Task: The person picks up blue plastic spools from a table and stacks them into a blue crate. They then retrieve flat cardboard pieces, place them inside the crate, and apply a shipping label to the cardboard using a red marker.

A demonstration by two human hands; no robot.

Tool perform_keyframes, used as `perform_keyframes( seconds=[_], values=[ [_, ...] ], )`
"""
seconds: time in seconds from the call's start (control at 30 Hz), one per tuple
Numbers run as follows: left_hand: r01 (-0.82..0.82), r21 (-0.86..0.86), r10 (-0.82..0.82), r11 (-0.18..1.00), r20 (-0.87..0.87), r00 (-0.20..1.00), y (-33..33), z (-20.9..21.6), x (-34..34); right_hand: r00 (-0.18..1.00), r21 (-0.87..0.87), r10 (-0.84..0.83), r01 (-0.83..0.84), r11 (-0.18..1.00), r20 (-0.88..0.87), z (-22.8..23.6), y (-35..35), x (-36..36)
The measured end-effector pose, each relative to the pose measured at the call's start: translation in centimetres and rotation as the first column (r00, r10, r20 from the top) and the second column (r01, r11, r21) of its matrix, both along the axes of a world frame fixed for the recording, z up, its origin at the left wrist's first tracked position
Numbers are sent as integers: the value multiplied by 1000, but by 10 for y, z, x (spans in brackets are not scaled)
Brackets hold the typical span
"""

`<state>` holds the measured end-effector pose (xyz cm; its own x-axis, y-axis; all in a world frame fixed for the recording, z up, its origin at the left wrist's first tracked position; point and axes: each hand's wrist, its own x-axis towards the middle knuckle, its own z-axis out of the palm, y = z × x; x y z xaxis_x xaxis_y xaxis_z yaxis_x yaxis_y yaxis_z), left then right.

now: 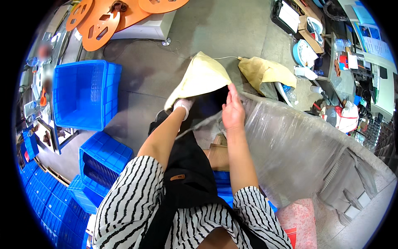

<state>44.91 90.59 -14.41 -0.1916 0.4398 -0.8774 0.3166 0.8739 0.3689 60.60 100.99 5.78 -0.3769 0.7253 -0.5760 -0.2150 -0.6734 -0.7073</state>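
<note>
A pale yellow sack (pixel 203 74) is spread in front of me, its dark mouth facing my body. My left hand (pixel 185 107), in a white glove, reaches in at the sack's lower left edge, where the cloth hides its fingers. Bare and with its fingers stretched upward, my right hand (pixel 233 111) touches the right corner of the sack's mouth. A thin cord runs from the sack toward a second yellow sack (pixel 259 72), which lies slumped to the right.
An open blue crate (pixel 110 93) stands at left, with another blue crate (pixel 120 151) tipped below it. Clear plastic film covers a large grey-rimmed container (pixel 298 137) on my right. Orange slotted discs (pixel 132 18) rest on a white cabinet (pixel 151 31) ahead.
</note>
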Motion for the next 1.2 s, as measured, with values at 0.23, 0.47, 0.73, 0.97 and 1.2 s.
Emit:
perform_keyframes(
  seconds=[0.23, 0.47, 0.73, 0.97, 1.2],
  values=[
    [757, -133, -768, 640, -146, 624, -17, 155, -37, 996, 333, -83, 93, 938, -44, 63, 41, 7],
    [588, -148, -606, 795, -224, 763, -75, 129, -66, 939, 399, -32, -114, 910, 343, 54, 48, 10],
    [-450, 109, 444, 886, 72, 893, -89, 18, -46, 845, -190, 209, -130, 973, 493, -50, -121, 54],
    [-915, -168, 891, 366, 346, 293, -44, 38, -42, 819, -298, 369, -255, 920, 439, -33, -170, 55],
    [-728, -669, 412, 150, 711, -569, 15, 212, 76, 980, 6, 181, -182, 983, 88, -1, -220, -5]
  ],
)
